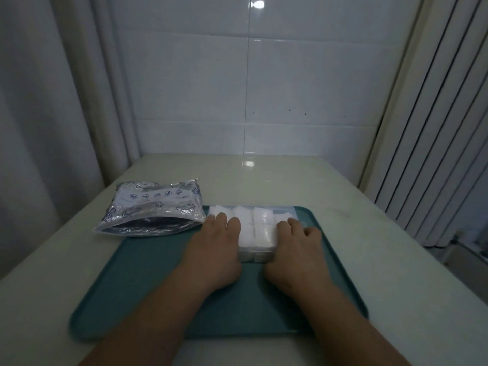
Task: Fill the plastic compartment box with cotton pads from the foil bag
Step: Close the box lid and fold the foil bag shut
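left hand (214,249) on plastic compartment box (256,254) left end | right hand (297,250) on right end | foil bag (153,210) left, overlapping tray (145,286)

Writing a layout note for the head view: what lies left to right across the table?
Silver foil bag → left hand → clear plastic compartment box holding white cotton pads → right hand.
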`<move>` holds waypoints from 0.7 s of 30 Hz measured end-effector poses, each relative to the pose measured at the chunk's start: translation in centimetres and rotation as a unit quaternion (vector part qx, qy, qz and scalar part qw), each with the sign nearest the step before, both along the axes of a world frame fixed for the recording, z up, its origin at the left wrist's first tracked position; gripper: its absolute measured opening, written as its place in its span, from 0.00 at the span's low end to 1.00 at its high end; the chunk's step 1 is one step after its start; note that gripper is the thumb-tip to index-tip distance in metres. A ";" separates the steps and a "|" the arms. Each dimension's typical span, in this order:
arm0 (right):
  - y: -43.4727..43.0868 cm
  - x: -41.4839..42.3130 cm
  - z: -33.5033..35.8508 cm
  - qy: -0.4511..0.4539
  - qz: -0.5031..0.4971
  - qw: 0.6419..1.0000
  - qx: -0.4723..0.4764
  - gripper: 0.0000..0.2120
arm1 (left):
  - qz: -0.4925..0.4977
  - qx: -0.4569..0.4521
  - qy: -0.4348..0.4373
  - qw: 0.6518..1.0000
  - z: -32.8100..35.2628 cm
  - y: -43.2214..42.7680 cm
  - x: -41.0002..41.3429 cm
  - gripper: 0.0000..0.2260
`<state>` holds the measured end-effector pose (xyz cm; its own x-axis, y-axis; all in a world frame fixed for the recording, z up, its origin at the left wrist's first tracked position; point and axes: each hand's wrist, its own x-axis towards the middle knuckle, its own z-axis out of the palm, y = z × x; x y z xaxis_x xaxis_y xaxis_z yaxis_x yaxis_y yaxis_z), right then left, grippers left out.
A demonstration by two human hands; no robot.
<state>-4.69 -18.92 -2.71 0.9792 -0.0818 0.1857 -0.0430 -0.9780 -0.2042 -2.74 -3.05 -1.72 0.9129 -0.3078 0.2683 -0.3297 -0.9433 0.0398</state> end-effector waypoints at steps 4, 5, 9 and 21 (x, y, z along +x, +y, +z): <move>-0.9 -0.5 1.1 0.008 0.028 1.000 -0.007 0.21 | -0.027 -0.042 0.017 0.999 0.6 1.5 0.3 0.16; -1.3 -0.8 1.6 0.008 0.035 0.999 -0.011 0.21 | -0.035 -0.064 0.029 0.997 0.6 2.2 0.5 0.16; -2.1 -1.6 3.1 0.019 0.054 0.998 0.001 0.23 | -0.050 -0.155 0.064 0.985 0.5 4.5 1.5 0.25; -4.1 -0.4 2.0 0.034 0.070 0.994 0.075 0.25 | -0.095 -0.201 0.071 0.973 0.1 5.2 2.0 0.23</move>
